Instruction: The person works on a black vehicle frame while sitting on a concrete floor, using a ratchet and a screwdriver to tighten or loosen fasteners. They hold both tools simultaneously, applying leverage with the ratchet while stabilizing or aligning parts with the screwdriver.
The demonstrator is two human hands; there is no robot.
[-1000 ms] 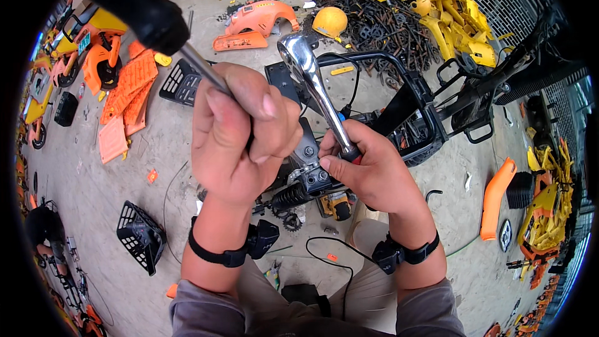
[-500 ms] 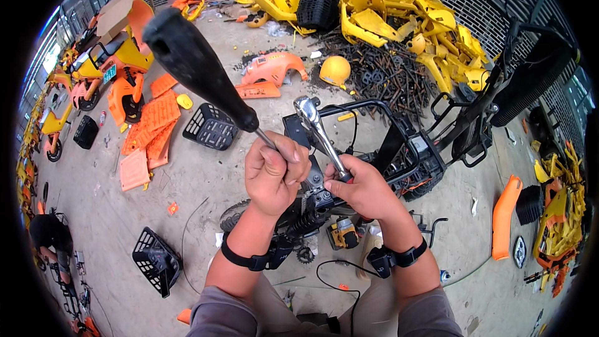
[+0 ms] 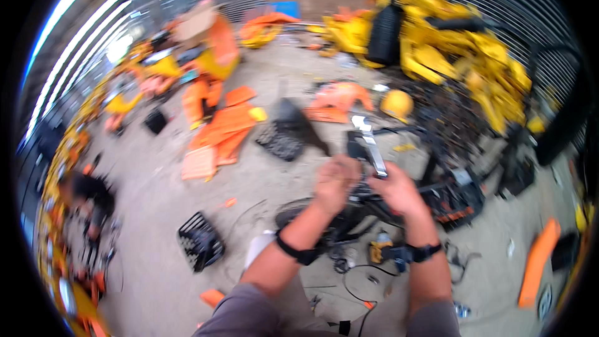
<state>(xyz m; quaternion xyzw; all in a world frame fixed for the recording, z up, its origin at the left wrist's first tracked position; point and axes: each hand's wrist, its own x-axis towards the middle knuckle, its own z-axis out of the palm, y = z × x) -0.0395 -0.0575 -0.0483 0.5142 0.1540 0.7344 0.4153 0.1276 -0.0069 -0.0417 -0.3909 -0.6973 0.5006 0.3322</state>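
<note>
My left hand (image 3: 337, 181) is closed round the shaft of a screwdriver, whose big black handle (image 3: 298, 123) points up and away to the left, smeared by motion. Beside it, my right hand (image 3: 395, 190) grips a shiny ratchet wrench (image 3: 372, 150) by its lower end, its head pointing up. Both hands are above a stripped black electric bike frame (image 3: 452, 203), a tyre of which shows below my left forearm. Between my forearms, a yellow and black power tool (image 3: 378, 251) lies low by the frame. Blur hides the finger details.
Black plastic baskets (image 3: 199, 243) stand on the floor at left. Orange panels (image 3: 228, 128) and a yellow helmet-like shell (image 3: 397, 106) lie farther off. Yellow body parts (image 3: 437, 56) are heaped at the back right. A person in dark clothes (image 3: 93, 203) crouches at far left.
The whole view has swung left, so the scene sits farther right and is blurred. The screwdriver's handle has come down and away from the camera. Both hands keep their tools.
</note>
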